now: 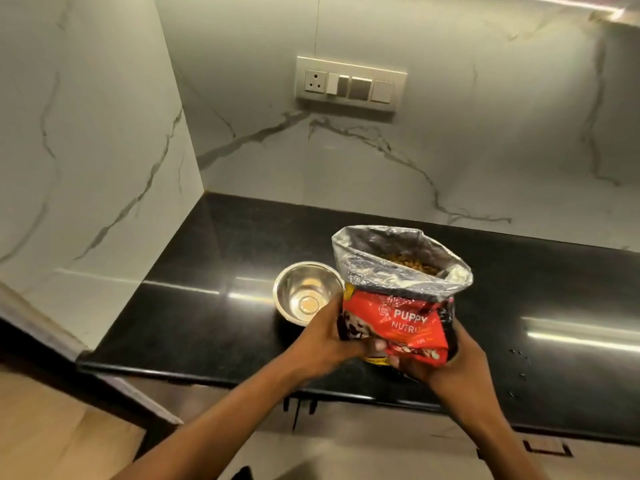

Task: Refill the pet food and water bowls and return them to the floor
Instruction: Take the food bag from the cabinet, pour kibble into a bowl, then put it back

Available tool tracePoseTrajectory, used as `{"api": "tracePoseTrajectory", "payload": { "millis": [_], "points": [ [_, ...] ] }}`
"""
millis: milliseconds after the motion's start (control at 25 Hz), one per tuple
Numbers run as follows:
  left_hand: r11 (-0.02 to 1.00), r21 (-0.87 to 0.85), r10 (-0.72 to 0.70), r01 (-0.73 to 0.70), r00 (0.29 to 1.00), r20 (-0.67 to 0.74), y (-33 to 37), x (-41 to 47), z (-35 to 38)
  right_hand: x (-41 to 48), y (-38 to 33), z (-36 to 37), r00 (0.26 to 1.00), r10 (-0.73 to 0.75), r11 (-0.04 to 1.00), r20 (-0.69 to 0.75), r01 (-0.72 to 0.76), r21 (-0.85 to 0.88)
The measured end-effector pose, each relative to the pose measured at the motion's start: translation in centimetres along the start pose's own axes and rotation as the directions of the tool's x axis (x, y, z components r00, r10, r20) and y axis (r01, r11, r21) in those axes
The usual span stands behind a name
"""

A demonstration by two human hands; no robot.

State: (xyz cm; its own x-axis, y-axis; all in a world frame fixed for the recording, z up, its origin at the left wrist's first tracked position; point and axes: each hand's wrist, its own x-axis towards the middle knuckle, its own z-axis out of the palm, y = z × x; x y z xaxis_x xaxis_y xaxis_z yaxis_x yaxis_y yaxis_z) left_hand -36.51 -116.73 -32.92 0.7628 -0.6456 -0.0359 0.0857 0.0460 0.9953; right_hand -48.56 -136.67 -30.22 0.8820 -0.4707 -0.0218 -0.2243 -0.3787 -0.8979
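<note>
Head view. A red puppy food bag (398, 306), its top open and foil lining rolled outward, is held upright above the black countertop (214, 258). The left hand (329, 337) is closed on the bag's lower left side; the right hand (446, 365) cups and clasps its lower right corner from beneath. Brown kibble (408, 263) shows inside the mouth. An empty steel bowl (304, 292) stands on the countertop just left of the bag, behind the left hand.
</note>
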Motion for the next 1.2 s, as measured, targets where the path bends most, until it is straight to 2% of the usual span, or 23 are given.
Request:
{"api": "tracePoseTrajectory", "payload": {
  "millis": [320, 480, 640, 840, 1040, 1200],
  "points": [
    [0.941, -0.301, -0.146, 0.156, 0.988, 0.053, -5.2, -1.4, -1.8, -0.5, -0.3, 2.5, 0.996, -0.027, 0.957, 0.086, 0.05, -0.286],
    [0.85, -0.469, -0.223, 0.24, 0.97, 0.093, -7.8, -1.9, -1.7, -0.9, -2.3, 2.8, 0.995, 0.011, 0.817, 0.096, 0.046, -0.575],
    [0.759, -0.585, -0.275, 0.286, 0.955, 0.11, -9.2, -2.0, -0.7, -0.9, -4.1, 3.2, 0.994, 0.03, 0.696, 0.1, 0.051, -0.716],
    [0.681, -0.66, -0.303, 0.316, 0.943, 0.139, -10.2, -1.5, 0.0, -1.0, -5.1, 3.5, 0.994, 0.035, 0.605, 0.108, 0.065, -0.793],
    [0.618, -0.717, -0.317, 0.322, 0.937, 0.147, -10.6, -1.1, 0.6, -0.5, -5.2, 3.8, 0.996, -0.031, 0.499, 0.083, 0.088, -0.862],
    [0.623, -0.717, -0.308, 0.312, 0.941, 0.142, -10.8, -0.6, 0.8, -0.1, -5.3, 3.8, 0.996, -0.021, 0.502, 0.092, 0.09, -0.86]
  ]
}}
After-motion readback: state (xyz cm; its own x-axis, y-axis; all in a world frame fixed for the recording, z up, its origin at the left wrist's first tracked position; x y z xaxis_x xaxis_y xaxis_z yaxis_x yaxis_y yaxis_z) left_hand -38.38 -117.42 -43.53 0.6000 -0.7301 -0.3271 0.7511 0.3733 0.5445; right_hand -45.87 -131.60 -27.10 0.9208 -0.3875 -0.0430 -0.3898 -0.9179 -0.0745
